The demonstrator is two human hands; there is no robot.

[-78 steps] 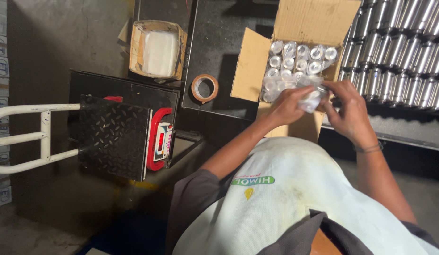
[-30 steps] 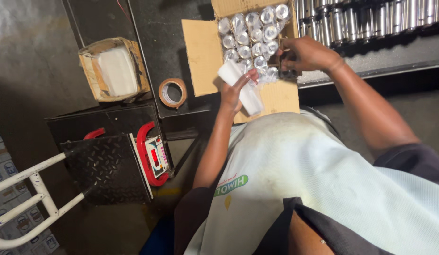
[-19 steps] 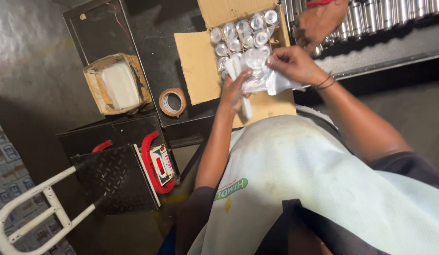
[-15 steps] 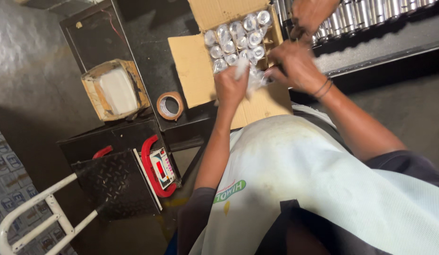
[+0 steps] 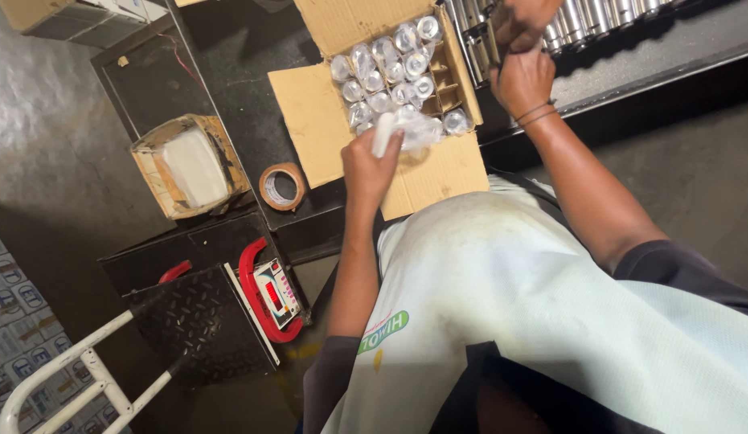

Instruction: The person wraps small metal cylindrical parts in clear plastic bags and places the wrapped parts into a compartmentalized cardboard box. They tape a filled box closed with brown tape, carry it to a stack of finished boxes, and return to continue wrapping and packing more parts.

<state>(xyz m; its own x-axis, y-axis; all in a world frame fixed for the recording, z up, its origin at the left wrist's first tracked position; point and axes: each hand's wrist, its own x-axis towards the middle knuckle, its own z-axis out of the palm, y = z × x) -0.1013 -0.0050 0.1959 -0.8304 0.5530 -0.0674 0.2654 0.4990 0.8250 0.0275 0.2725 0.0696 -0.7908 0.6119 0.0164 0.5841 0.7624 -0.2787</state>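
My left hand [image 5: 367,165] is curled closed around a white cylindrical piece in a clear crinkled plastic wrap [image 5: 399,130], held just above the near edge of the open brown cardboard carton [image 5: 325,128]. The carton sits on the dark workbench [image 5: 229,72], its flaps folded out; its cardboard dividers hold many plastic-wrapped shiny metal cylinders [image 5: 386,68] standing on end, with a few cells at the right side bare. My right hand [image 5: 520,76] is up at the far right corner of the carton, fingers bent, meeting another person's hand [image 5: 525,18] at the frame's top edge; cannot tell what, if anything, it grips. Behind both, a row of bare metal tubes [image 5: 583,20]. Left of the carton: a roll of brown packing tape [image 5: 280,186] and a small worn open box with white contents [image 5: 189,165]. Lower left: a black platform scale with red handles [image 5: 229,305].
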